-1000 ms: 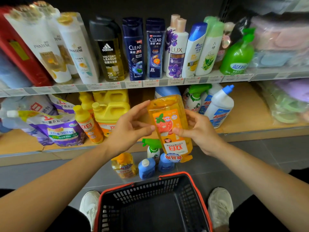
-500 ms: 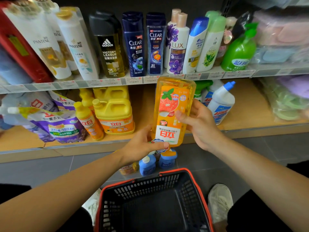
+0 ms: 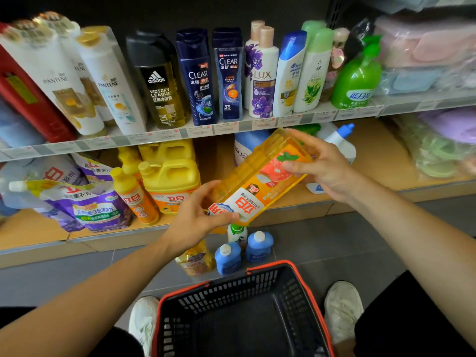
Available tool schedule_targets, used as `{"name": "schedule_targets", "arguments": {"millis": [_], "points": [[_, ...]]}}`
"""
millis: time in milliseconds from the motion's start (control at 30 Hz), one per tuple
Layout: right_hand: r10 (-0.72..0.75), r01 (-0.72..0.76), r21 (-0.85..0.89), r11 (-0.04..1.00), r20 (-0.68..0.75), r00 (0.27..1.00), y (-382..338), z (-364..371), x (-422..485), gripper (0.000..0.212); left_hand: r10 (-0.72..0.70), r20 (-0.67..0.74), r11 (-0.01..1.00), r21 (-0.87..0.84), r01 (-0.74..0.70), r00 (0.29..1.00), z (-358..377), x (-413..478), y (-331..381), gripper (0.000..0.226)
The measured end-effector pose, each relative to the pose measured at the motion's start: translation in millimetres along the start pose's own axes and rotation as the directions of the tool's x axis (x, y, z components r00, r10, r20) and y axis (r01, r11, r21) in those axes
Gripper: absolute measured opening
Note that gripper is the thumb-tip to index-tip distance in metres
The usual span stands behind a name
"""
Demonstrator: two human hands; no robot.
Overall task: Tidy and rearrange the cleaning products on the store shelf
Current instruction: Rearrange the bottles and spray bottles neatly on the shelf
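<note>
Gripping from the left, left hand (image 3: 198,217) curled round the lower end of an orange detergent bottle (image 3: 257,181), thumb on its upside-down label. Bottle tilted up to the right at centre frame, held in front of the lower shelf (image 3: 31,228). Right hand (image 3: 322,166) clasping the upper end. Lower left: purple refill pouches (image 3: 87,204), then yellow jugs (image 3: 170,176). Below centre, on grey floor: two small blue bottles (image 3: 228,257). Bottom centre: black basket (image 3: 273,264), red-rimmed. Upper right: green pump bottle (image 3: 356,78).
</note>
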State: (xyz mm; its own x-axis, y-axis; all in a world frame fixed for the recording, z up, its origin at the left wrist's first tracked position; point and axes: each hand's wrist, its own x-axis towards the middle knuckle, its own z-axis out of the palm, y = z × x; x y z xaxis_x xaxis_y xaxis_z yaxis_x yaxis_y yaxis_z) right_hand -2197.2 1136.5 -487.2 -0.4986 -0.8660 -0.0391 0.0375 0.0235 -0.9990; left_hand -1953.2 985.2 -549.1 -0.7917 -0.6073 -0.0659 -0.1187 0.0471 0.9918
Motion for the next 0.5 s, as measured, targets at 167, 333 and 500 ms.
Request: {"name": "schedule_targets", "arguments": {"millis": [167,333,500], "points": [[0.105,-0.091,0.163,0.982,-0.080,0.991,1.9,3.2,-0.7,0.069,-0.041,-0.062,0.999,0.000,0.041,0.997,-10.0,6.6,7.3,0.077],[0.139,-0.094,0.242,0.966,-0.177,0.974,3.1,4.1,0.9,0.064,-0.250,-0.010,0.938,-0.250,0.239,0.968,-14.4,8.1,2.4,0.060],[0.197,-0.182,0.272,0.945,-0.028,0.980,11.7,-7.8,11.6,0.058,-0.173,-0.062,0.942,-0.301,0.147,0.983,-35.0,23.2,12.8,0.031]]}}
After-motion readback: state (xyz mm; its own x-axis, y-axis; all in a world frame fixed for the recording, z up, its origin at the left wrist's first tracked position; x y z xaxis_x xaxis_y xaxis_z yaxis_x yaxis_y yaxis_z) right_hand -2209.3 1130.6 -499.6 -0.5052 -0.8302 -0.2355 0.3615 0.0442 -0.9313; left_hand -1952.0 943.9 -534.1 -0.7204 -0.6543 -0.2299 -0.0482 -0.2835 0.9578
